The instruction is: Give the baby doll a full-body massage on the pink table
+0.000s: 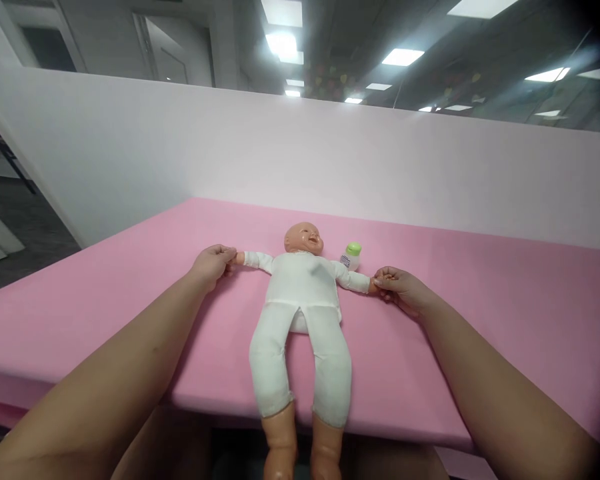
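On pink mat [430,320], left hand [213,265] and right hand [400,288] fingers pinch doll [303,293] wrists, feet cut off

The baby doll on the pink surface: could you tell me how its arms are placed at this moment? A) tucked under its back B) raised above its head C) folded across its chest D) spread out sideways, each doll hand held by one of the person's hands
D: the baby doll lies on its back with arms spread, the left hand and the right hand each gripping one doll hand.
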